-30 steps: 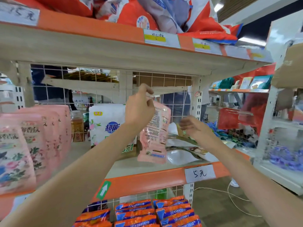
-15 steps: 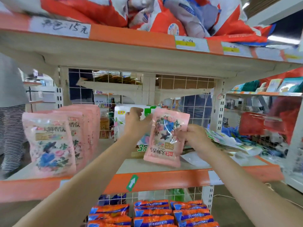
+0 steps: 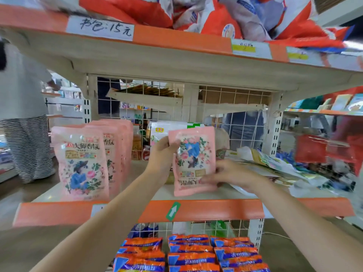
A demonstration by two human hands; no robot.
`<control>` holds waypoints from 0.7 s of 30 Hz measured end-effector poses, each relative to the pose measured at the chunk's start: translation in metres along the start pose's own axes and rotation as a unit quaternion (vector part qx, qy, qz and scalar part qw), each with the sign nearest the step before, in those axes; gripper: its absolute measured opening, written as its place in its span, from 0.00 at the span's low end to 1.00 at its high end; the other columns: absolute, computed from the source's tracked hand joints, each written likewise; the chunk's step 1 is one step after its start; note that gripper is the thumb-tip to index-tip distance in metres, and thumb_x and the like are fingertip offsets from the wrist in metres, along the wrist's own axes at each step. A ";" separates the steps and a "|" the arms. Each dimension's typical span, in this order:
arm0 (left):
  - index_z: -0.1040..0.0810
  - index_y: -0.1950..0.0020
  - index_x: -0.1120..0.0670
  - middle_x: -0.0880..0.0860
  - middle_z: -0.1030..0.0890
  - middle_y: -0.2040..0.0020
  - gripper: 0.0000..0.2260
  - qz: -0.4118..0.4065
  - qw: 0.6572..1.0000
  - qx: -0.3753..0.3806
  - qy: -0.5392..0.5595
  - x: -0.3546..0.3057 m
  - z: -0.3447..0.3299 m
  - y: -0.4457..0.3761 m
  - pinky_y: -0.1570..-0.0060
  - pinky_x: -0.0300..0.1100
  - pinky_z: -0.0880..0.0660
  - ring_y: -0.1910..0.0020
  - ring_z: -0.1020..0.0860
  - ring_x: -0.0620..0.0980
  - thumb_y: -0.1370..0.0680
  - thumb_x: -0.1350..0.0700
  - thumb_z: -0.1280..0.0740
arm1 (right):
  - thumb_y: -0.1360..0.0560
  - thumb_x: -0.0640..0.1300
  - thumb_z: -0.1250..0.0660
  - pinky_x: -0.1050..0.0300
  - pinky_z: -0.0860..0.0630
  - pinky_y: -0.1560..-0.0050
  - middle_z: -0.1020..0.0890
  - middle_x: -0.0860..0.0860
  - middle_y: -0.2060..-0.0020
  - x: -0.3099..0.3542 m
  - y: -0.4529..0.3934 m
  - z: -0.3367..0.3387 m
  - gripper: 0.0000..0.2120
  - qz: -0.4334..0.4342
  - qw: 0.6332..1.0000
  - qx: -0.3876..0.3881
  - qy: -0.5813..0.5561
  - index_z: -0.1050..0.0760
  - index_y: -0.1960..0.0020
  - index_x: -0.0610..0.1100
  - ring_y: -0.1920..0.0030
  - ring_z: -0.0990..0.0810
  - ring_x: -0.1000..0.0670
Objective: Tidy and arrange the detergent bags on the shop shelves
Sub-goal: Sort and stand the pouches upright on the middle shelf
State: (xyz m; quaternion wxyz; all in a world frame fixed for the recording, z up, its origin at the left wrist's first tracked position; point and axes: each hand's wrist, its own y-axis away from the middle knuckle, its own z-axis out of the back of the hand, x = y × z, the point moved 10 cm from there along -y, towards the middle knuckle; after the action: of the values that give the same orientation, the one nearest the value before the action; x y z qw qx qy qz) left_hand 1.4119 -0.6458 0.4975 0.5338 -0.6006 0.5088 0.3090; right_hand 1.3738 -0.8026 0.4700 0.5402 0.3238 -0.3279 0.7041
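Note:
A pink flowered detergent bag (image 3: 193,160) is upside down in both my hands above the middle shelf (image 3: 204,210). My left hand (image 3: 162,155) grips its upper left edge. My right hand (image 3: 225,174) pinches its lower right corner. To the left, a row of several matching pink bags (image 3: 83,163) stands upright on the same shelf, front faces toward me.
A white bag (image 3: 159,133) stands behind the held one. Loose flat packets (image 3: 275,165) lie heaped at the shelf's right. Orange and blue packs (image 3: 192,252) fill the shelf below. Big red and white sacks (image 3: 220,14) sit on top. A person in striped trousers (image 3: 25,146) stands at left.
The pink bag has turned from edge-on to front face toward me, and my right hand has taken hold of it. My view has swung left, bringing in the row of pink bags.

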 end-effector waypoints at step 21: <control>0.22 0.46 0.61 0.58 0.16 0.51 0.10 -0.040 0.995 0.042 -0.077 -0.015 0.019 0.006 0.45 0.55 0.23 0.51 0.17 0.56 0.25 0.58 0.30 | 0.27 0.47 0.31 0.66 0.25 0.57 0.17 0.51 0.53 0.128 -0.021 0.030 0.07 0.173 0.969 -0.157 0.082 0.21 0.50 0.47 0.55 0.20 0.58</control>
State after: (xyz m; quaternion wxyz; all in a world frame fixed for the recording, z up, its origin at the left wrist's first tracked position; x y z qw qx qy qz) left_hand 1.4049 -0.6234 0.5045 0.6083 -0.5717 0.4543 0.3111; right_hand 1.3712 -0.7525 0.5939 0.4795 0.1142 -0.4400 0.7506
